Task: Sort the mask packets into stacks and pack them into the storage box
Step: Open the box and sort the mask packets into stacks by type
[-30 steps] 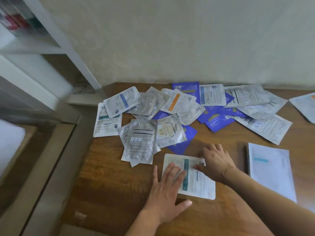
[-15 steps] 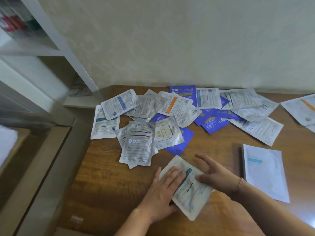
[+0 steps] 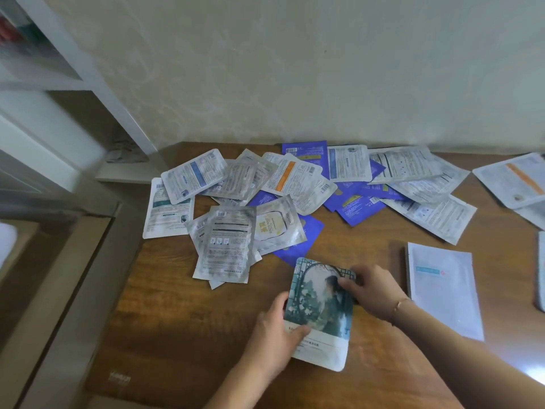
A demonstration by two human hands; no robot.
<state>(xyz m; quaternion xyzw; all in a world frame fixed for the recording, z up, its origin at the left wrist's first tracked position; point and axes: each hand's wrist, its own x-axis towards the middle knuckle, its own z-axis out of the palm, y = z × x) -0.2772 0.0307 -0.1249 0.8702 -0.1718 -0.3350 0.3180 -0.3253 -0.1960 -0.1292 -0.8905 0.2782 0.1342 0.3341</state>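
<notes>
1. Held packet: I log one mask packet, picture side up, teal garden print with a white lower band. It sits at the near middle of the table, lifted or tilted off the wood; I cannot tell if its lower edge touches.
2. Left hand: thumb curled over the packet's lower left edge, fingers hidden beneath. I read this as a pinch grip.
3. Right hand: fingers curled round the packet's upper right edge, gripping it. A thin bracelet shows at the wrist.
4. Pile: unsorted packets, silver and purple, overlapping along the far side of the table against the wall. Most lie back side up.
5. White stack: pale packets lying square, just right of the right hand, apart from the pile.
6. Orange-striped packet: at the far right edge, apart from the pile.
7. Storage box: I cannot identify it in this view.
8. Risk, slip: the foil looks slick; a loose two-edge grip could let the packet slide out and land on the wrong group.
9. Risk, mis-sort: backs look alike, so I judge matching by back print alone could mix kinds.
10. Risk, scatter: a forearm sweeping right could knock the white stack askew.
</notes>
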